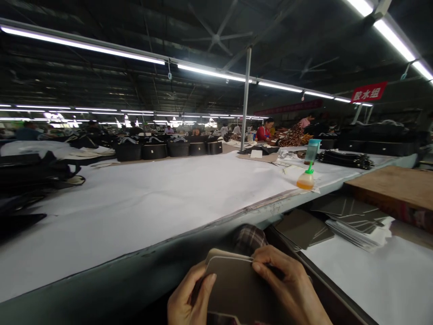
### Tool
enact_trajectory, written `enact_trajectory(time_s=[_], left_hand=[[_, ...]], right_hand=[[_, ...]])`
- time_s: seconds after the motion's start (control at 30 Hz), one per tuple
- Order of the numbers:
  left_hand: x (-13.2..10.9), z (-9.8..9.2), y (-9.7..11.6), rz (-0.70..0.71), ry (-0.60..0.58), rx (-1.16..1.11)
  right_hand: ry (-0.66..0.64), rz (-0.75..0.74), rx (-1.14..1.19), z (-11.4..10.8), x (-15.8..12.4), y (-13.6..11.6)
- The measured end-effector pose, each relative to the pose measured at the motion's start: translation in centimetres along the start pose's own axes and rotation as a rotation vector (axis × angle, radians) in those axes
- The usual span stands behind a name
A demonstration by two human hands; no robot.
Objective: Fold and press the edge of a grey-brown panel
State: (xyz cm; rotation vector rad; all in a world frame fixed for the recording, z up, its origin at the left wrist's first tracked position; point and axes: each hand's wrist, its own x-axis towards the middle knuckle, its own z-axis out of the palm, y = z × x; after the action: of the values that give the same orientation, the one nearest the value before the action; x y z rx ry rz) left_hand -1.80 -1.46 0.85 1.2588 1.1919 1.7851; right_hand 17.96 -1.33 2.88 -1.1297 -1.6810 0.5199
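A dark grey-brown panel [237, 284] with a pale edge and rounded corner is held low in front of me, over my lap. My left hand [191, 295] grips its left side, thumb on the dark face and fingers behind. At the upper right edge, my right hand [287, 280] pinches the rim between thumb and fingers. A beige layer shows behind the panel's top edge; I cannot tell whether it is joined to it. The panel's lower part runs out of view.
A long white-covered table [142, 203] stretches ahead. On it stand a glue bottle [305, 180] with a green nozzle, a teal-lidded bottle [311, 151], and several black bags [154, 150]. Similar dark panels [304, 228] lie at right beside a brown box [395, 185]. People work farther back.
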Motion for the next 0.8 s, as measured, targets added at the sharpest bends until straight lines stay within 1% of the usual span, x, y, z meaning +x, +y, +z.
enact_trajectory(time_s=[0.1,0.17,0.27,0.33,0.43,0.57,0.67,0.8], left_hand=[[0.2,0.1,0.9,-0.114,0.029,-0.061],[0.3,0.4,1.5,-0.166,0.051,-0.072],[0.4,0.8,1.8,-0.179,0.06,-0.073],[0.6,0.9,1.6,-0.141,0.049,-0.073],[0.9,0.6,1.3,-0.024,0.015,-0.011],[1.1,0.2,1.3,0.123,-0.022,0.065],[1.2,0.2,1.5,0.155,-0.038,0.053],[1.3,0.3,1.7,0.147,-0.048,0.04]], right_hand=[[0.075,-0.076,-0.045,0.7,-0.5,0.3],[0.132,-0.111,-0.048,1.1,-0.7,0.6],[0.185,-0.104,-0.032,1.6,-0.9,1.0],[0.211,-0.053,-0.002,1.8,-1.0,1.0],[0.221,0.007,0.015,1.7,-1.0,1.0],[0.176,-0.046,-0.052,1.4,-0.8,1.2],[0.158,-0.046,-0.077,1.2,-1.0,1.4],[0.154,-0.013,-0.074,1.2,-1.2,1.7]])
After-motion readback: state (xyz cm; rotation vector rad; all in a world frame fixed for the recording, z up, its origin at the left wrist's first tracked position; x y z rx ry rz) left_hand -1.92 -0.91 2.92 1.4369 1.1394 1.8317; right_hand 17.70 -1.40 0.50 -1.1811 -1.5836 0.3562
